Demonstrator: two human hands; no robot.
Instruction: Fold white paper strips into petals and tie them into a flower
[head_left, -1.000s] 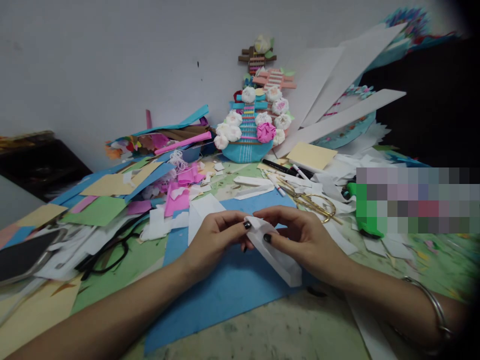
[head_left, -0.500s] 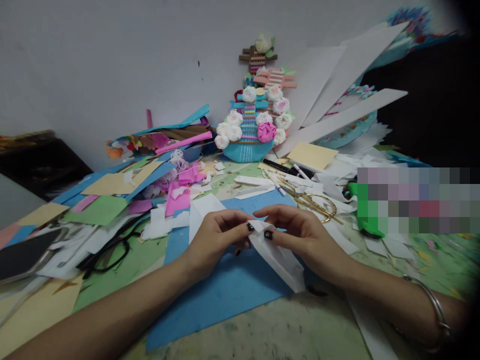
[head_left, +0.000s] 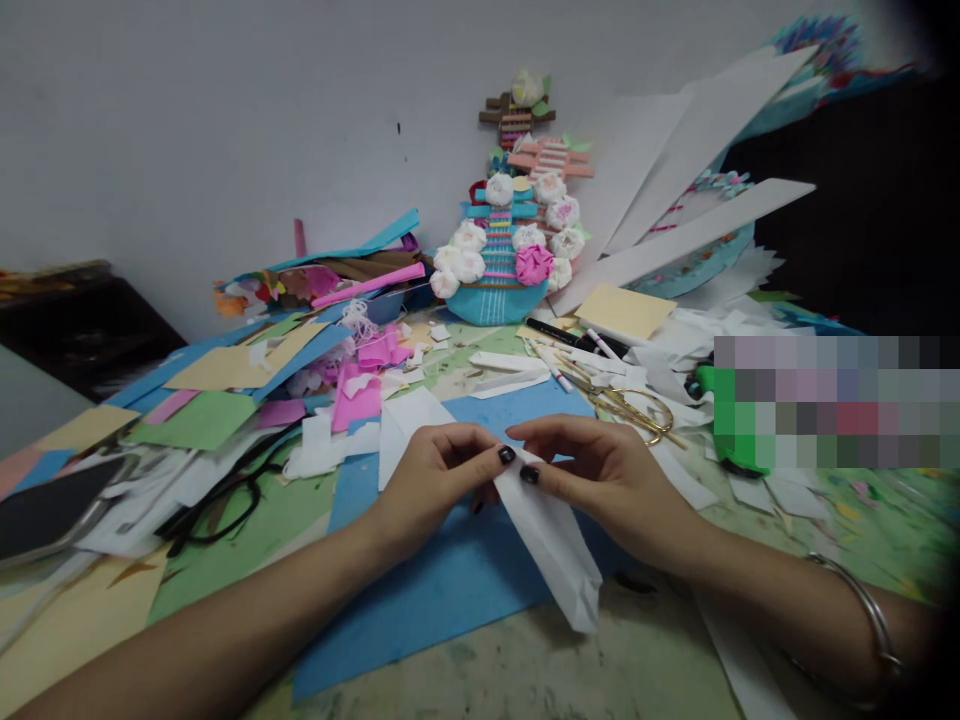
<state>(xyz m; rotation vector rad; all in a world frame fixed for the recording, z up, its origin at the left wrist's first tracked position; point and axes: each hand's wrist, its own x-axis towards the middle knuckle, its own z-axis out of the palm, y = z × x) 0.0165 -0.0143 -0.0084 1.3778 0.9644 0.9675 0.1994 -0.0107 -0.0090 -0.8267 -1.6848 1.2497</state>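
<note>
A strip of white crepe-like paper (head_left: 551, 545) hangs down toward me from between my two hands, its lower end bent. My left hand (head_left: 442, 475) pinches its upper end between thumb and fingers. From the other side my right hand (head_left: 600, 480) grips the same end, its thumb pressed on the paper and its fingers curled behind. Both hands are just above a blue sheet (head_left: 420, 600) on the table. Another white paper piece (head_left: 409, 415) lies behind my left hand. The fingertips behind the strip are partly hidden.
Gold-handled scissors (head_left: 637, 410) lie beyond my right hand. Black-framed glasses (head_left: 217, 510) and a phone (head_left: 56, 510) rest at the left. A blue paper guitar (head_left: 499, 290) with paper flowers stands against the wall. Paper scraps and a yellow pad (head_left: 626, 310) litter the back.
The white strip's lower end has swung down and slightly left, and the strip looks straighter. My thumbs have shifted slightly on its upper end. Both hands remain in nearly the same place.
</note>
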